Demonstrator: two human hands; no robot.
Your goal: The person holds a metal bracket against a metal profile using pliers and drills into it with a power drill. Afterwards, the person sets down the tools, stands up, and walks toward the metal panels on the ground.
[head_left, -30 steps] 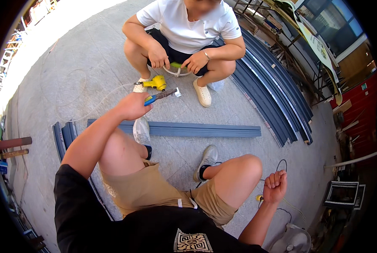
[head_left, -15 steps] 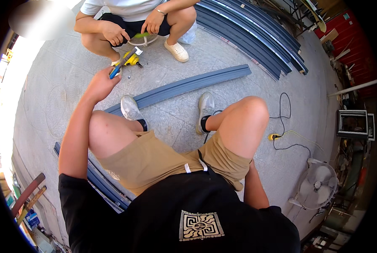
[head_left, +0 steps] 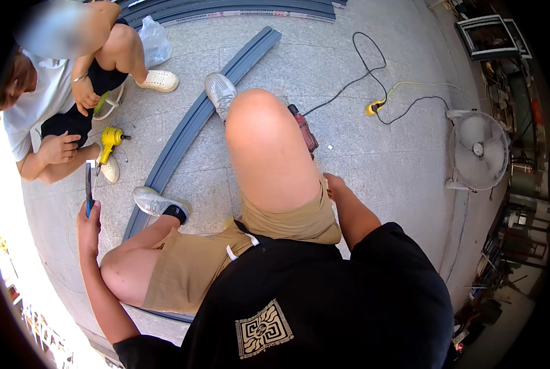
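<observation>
Pliers with blue handles stand upright in the person's left hand, whose grip is closed around the handles while the dark jaws point up. The tool is well to the left of the grey rail, out over the stone floor, and just below the yellow drill.

The rail is a long grey metal profile lying slantwise on the floor. The person's left shoe rests against its lower part and the right shoe sits on it higher up. The yellow drill lies on the floor left of the rail, beside a co-worker's white shoe.

The right hand is right of the rail, behind the raised right knee; only its back shows, so whether its grip is wide, narrow or holding something cannot be told. A red power tool lies on the floor just above that hand, partly hidden by the knee, with a black cable leading away from it toward a yellow plug.

The co-worker crouches left of the rail's upper part, hands on a white and green thing that is too small to make out. A white fan stands far to the right of the rail.
</observation>
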